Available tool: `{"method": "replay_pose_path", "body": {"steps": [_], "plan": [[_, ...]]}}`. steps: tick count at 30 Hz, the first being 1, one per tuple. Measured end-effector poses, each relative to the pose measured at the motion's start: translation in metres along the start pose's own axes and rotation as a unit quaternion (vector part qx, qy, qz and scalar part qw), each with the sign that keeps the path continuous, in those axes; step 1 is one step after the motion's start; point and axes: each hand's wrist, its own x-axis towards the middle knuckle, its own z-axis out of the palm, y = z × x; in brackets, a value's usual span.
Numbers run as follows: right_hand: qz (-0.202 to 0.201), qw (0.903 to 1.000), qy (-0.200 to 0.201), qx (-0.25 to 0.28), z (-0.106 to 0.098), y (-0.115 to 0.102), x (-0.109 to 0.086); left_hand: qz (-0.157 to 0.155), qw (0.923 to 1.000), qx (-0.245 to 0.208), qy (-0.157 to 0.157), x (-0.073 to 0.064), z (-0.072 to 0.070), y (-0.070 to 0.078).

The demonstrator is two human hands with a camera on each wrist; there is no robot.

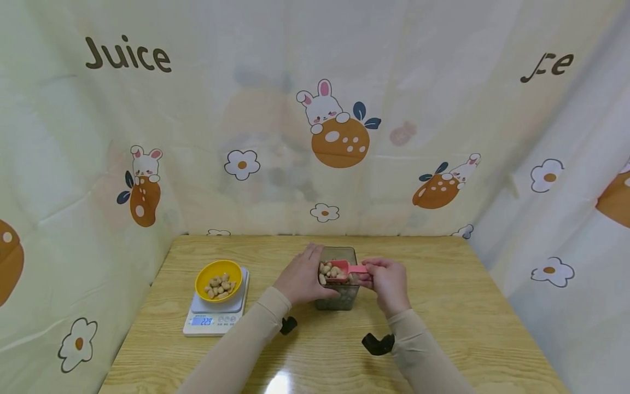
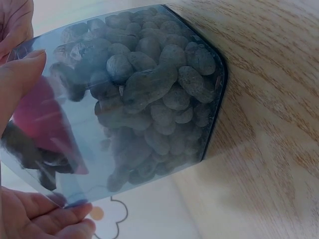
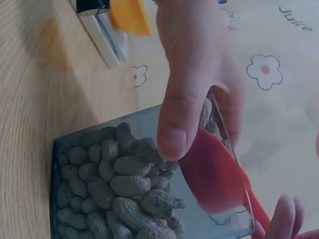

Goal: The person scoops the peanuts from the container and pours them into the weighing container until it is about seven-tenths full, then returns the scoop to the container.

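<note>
My left hand grips a clear grey plastic container, its thumb on the near side and its fingers around the far left side. Whole peanuts in their shells fill the lower part of the container. In my right hand I pinch the handle of a pink-red scoop between thumb and fingers. The scoop's bowl sits inside the container's mouth and bears several peanuts. Through the wall in the right wrist view, the red bowl shows above the heap of peanuts.
To the left, a white kitchen scale with a lit display stands on the wooden table. A yellow bowl with peanuts in it rests on the scale. A printed curtain hangs behind the table and along both sides.
</note>
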Motion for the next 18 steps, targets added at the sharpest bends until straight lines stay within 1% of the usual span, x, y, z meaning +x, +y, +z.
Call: {"method": "replay_pose_path", "body": {"steps": [10,14,18], "plan": [[0.030,0.9979,-0.012,0.055,-0.012,-0.001,0.002,-0.005,1.0000,-0.002,-0.007,-0.002,-0.002,0.003],[0.038,0.9970,-0.011,0.067,-0.016,-0.002,0.003,-0.010,0.9999,-0.009,-0.008,-0.002,-0.002,0.002],[0.049,0.9966,-0.009,0.066,-0.020,-0.001,0.003,-0.008,0.9998,-0.017,-0.006,-0.003,-0.002,0.002]]}}
